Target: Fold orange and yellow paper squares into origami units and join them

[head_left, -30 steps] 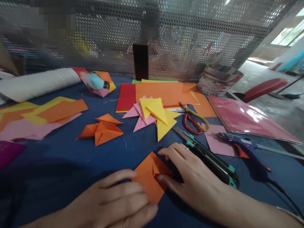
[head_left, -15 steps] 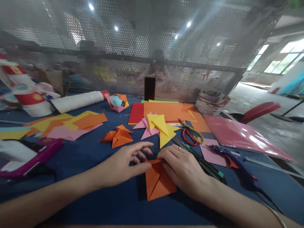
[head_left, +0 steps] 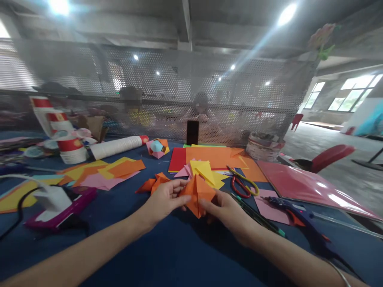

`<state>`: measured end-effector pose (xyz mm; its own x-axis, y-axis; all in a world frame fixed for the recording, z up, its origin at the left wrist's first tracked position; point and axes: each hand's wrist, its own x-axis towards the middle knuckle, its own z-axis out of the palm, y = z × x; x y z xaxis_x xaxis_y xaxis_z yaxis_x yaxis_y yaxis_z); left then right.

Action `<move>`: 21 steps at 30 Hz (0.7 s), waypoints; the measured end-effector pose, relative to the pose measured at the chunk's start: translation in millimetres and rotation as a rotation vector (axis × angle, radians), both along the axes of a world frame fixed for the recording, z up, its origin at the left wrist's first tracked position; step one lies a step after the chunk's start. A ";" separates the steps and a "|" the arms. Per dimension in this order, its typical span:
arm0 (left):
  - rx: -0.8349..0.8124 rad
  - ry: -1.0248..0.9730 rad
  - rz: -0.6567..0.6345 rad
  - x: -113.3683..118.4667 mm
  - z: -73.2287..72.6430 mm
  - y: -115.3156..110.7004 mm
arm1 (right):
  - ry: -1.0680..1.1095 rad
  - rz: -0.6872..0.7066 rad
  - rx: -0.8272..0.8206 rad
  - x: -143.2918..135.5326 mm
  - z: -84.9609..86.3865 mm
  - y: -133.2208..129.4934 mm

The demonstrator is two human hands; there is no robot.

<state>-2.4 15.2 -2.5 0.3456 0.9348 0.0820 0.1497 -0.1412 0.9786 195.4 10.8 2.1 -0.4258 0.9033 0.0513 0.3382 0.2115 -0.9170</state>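
Note:
Between both hands an orange folded paper is held up off the blue table, its flaps standing out to a point at the top. My left hand pinches its left edge between thumb and fingers. On the right side my right hand grips it, thumb on the front and fingers mostly hidden behind. Just beyond my left hand lies another orange folded piece, partly covered by the hand. Yellow folded pieces and pink ones rest behind the held paper.
Scissors, a dark cutter and a blue glue gun lie on the right, near a pink glossy pack. On the left are a purple power strip, paper sheets and stacked paper cups. A perforated screen stands behind.
The orange paper has risen off the table and now shows opened-out flaps. My left hand has closed onto its left edge. The camera view has tilted upward.

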 end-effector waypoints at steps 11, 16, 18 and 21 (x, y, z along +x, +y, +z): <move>0.249 0.112 0.073 -0.9 -6.0 -2.2 | 0.083 -0.009 -0.121 -16.8 -1.6 -0.6; 0.544 0.224 0.111 -6.7 2.2 -5.8 | 0.010 0.069 -0.081 -15.9 -7.4 0.6; 0.615 0.267 0.047 -8.7 6.2 -7.0 | -0.020 0.094 -0.047 -15.3 -9.5 -2.2; 0.658 0.301 0.009 -11.9 9.7 -7.3 | -0.060 0.107 0.007 -14.5 -10.2 -6.3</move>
